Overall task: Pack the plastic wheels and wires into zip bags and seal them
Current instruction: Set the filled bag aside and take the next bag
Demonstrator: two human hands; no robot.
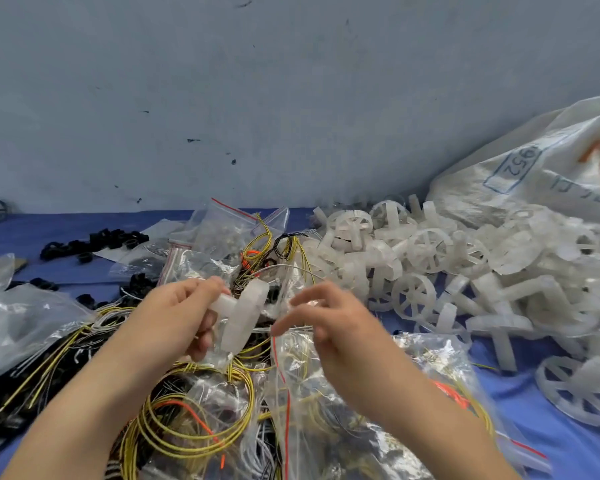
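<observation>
My left hand [179, 313] grips a translucent white plastic wheel [245, 315] by its axle stub, holding it on edge above the pile. My right hand [321, 315] is just right of the wheel, its thumb and fingers pinching thin white wires [291, 329] and what looks like clear bag film. Beneath both hands lie clear zip bags [302, 393] with red seal strips, mixed with loose yellow, orange and white wires [194, 420]. A big heap of the same white wheels [430, 265] spreads across the blue table to the right.
A large white sack [534, 168] leans against the grey wall at the right. Small black rings [94, 242] lie at the left back, with more clear bags [18, 323] at the left edge. Filled zip bags [229, 230] stand behind my hands. The blue table cover [534, 427] shows at the lower right.
</observation>
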